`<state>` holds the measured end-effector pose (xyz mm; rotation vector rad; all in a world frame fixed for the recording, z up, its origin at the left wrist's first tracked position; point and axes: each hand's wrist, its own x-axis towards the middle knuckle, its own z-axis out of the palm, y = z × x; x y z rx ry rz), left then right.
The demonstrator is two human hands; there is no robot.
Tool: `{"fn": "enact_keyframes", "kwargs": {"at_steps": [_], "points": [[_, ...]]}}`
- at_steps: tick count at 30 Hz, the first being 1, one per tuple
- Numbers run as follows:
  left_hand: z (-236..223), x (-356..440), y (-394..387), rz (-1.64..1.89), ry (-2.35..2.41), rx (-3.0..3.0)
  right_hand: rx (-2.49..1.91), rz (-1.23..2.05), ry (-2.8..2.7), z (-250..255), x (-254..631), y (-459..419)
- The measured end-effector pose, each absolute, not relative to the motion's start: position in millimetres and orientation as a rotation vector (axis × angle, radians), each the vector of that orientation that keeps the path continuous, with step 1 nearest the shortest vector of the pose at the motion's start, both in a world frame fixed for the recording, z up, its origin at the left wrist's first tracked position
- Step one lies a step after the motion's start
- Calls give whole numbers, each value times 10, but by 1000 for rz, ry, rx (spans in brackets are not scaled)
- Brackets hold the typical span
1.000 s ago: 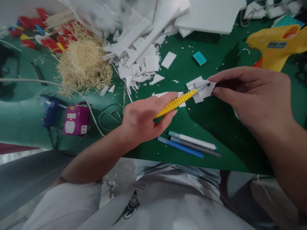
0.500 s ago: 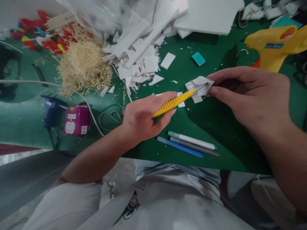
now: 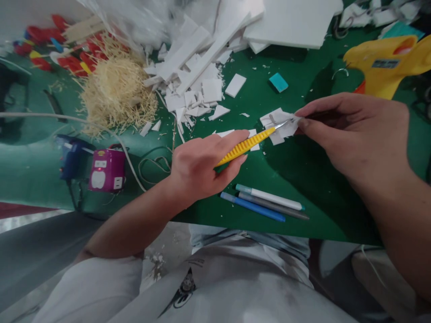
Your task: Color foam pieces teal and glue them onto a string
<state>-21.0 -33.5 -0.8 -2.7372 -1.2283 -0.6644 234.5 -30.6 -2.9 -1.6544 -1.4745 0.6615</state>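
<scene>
My left hand (image 3: 205, 163) is closed round a yellow craft knife (image 3: 245, 146), its thin blade pointing right into a small white foam piece (image 3: 286, 127). That piece is pinched between thumb and fingers of my right hand (image 3: 357, 134), just above the green table (image 3: 303, 179). A few more white foam scraps (image 3: 272, 119) lie on the table right under the blade.
Three pens (image 3: 266, 202) lie near the front edge. A heap of white foam offcuts (image 3: 195, 76) and a pile of thin wooden sticks (image 3: 116, 92) sit behind. A yellow glue gun (image 3: 387, 63) stands far right, a pink and blue device (image 3: 101, 168) with cables at left.
The foam piece has turned slightly in my right fingers and the blade has moved along it. Both hands stay almost in place.
</scene>
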Motion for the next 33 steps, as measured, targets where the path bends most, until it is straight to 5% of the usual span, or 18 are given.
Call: {"fn": "enact_keyframes", "kwargs": {"at_steps": [33], "points": [[-59,-224,-312,-720,-1065,-2673,-1691,716,-1481,-33,2352,-295]]}}
